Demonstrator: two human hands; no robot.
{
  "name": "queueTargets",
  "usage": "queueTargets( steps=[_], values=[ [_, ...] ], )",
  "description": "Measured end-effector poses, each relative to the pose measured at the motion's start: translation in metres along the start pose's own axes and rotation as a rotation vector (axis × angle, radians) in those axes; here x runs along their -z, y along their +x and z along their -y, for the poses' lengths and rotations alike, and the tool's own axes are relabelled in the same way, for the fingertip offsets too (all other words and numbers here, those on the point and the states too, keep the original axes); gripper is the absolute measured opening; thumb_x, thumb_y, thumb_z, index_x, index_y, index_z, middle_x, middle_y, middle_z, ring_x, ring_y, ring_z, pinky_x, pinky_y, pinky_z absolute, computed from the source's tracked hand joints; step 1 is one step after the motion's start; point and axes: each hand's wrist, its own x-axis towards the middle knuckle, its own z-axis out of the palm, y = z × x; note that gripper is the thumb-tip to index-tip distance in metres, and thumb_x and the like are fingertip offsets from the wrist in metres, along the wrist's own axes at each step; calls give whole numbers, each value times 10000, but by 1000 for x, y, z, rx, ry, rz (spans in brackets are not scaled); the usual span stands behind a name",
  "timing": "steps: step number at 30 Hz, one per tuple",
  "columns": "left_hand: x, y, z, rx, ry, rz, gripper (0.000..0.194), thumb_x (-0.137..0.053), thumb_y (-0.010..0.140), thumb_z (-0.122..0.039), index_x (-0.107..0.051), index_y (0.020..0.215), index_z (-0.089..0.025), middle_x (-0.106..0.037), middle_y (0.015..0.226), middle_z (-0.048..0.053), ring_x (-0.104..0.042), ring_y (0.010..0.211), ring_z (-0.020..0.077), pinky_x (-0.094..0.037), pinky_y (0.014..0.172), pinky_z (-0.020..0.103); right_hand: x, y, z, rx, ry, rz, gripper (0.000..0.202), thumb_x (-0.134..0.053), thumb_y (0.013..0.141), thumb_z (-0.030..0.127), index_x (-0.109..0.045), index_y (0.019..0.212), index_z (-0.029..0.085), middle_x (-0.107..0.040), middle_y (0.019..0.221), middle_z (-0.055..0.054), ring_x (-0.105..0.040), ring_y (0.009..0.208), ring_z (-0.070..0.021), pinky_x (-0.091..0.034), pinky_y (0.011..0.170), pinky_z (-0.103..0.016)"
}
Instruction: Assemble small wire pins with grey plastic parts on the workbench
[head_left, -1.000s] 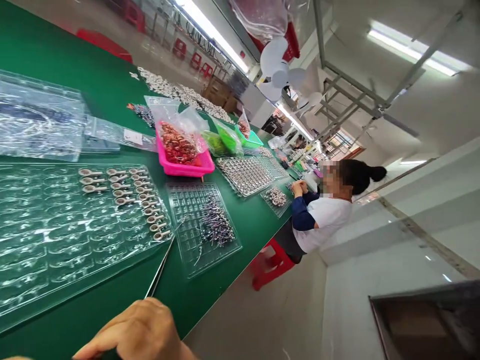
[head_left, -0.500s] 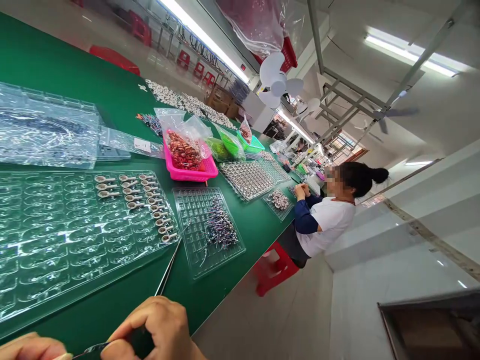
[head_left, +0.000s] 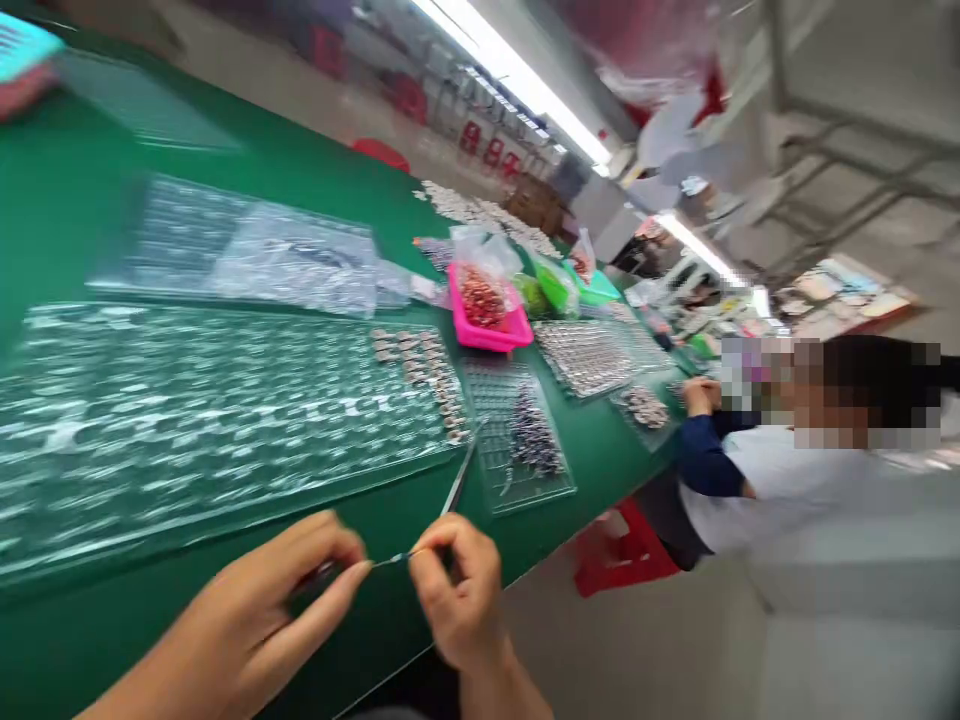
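Observation:
My left hand (head_left: 277,600) is closed in a pinch on one end of a short thin wire (head_left: 390,560). The wire's other end, dark in colour, sits between the thumb and forefinger of my right hand (head_left: 461,590), so it spans the small gap between both hands. Metal tweezers (head_left: 461,480) extend beyond my right hand, which hides their near end. Past them lies a clear tray (head_left: 491,490) with a heap of thin dark wires (head_left: 532,435). Farther left, a large clear tray (head_left: 225,420) holds rows of small ring-shaped parts (head_left: 442,390) at its right end.
A pink basket (head_left: 491,335) with bagged reddish parts stands behind the trays. Bagged clear trays (head_left: 255,250) lie at the back left. A co-worker (head_left: 772,480) sits on a red stool (head_left: 626,550) at the right, beside filled trays (head_left: 585,355).
The view has swung left, so the table contents appear farther right. Both hands now show more fully, with the wire visible between them. The tweezers' tips remain by the tray corner.

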Motion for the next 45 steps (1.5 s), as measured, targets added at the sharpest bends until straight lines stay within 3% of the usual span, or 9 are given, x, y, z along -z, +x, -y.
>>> queueTargets(
  steps=[2,5,11,13,17,22,45],
  values=[
    [5,-3,-12,-51,84,-58,265,-546,850,-463,-597,741,-226,-564,723,21,-479,675,191,-386,646,285,4,-1,-2,-10,34,43,139,-538,868,236,-586,748,186,-576,681,10,-533,613,-104,-438,573,-212],
    [11,1,-21,23,35,-62,260,-511,873,-432,-535,739,-211,-487,678,-12,-417,634,161,-347,609,274,7,-2,-10,-51,107,6,160,-521,918,244,-579,780,188,-538,706,11,-517,621,-106,-430,563,-217],
    [10,4,-11,230,-555,77,245,-456,885,-375,-551,963,-163,-358,692,-46,-304,608,124,-286,561,257,5,-9,-18,-38,101,-26,100,-566,923,259,-627,882,191,-566,764,-1,-539,619,-108,-445,539,-220],
    [6,4,-8,251,-649,95,258,-452,878,-354,-559,985,-145,-344,678,-51,-297,594,117,-269,549,257,6,-11,-19,-17,81,-28,83,-574,926,255,-633,921,197,-573,784,-4,-554,630,-112,-452,539,-222],
    [1,6,-10,220,-533,52,309,-493,898,-393,-610,1029,-139,-439,694,-34,-401,605,120,-350,588,272,9,-10,-17,6,50,1,63,-575,931,217,-629,963,213,-589,826,-9,-578,648,-114,-460,537,-222],
    [-1,9,-12,174,-462,-27,299,-558,889,-371,-678,1067,-163,-655,965,54,-569,824,171,-482,764,310,10,-8,-12,58,5,3,85,-571,930,177,-628,977,218,-616,853,-14,-596,663,-115,-471,550,-221],
    [-3,8,-5,135,-525,7,198,-580,926,-302,-693,1049,-196,-686,1003,28,-632,918,167,-515,810,288,8,-7,-11,30,-47,54,80,-553,943,194,-626,950,225,-626,808,10,-600,691,-113,-463,598,-213]
  ],
)
